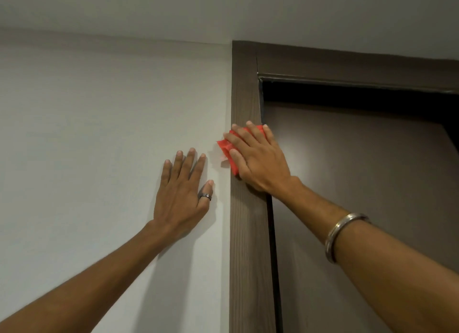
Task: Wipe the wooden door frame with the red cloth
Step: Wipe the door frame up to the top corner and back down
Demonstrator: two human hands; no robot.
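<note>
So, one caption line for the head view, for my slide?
Right hand presses the red cloth flat on the wooden door frame; left hand rests on the wall.

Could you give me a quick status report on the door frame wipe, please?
Right hand flat, pressing red cloth on wooden door frame. Left hand flat on wall. Nothing in the way.

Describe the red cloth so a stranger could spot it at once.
Find the brown wooden door frame beside the white wall. On its vertical post, below the top corner, the right hand presses flat on the red cloth. It is the only bright red thing.
</note>
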